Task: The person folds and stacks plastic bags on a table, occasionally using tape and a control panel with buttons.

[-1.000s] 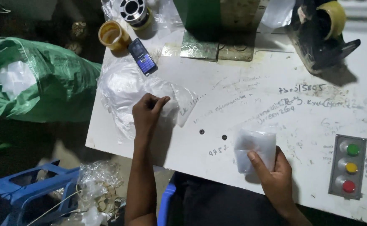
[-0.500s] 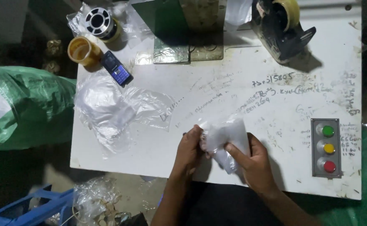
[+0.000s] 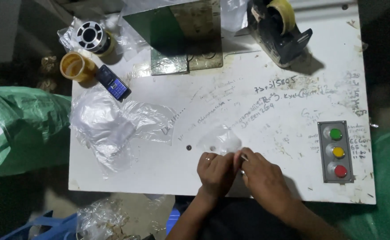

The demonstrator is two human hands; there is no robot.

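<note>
Both hands are resting knuckles-up at the near edge of the white surface [image 3: 266,115], touching each other. Left hand [image 3: 216,172] and right hand [image 3: 261,178] are curling their fingers down, pinching the near edge of a small clear plastic bag [image 3: 219,141] lying flat just beyond them.

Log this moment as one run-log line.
left hand: on clear bag | right hand: on bag, beside left | table: phone, button box
</note>
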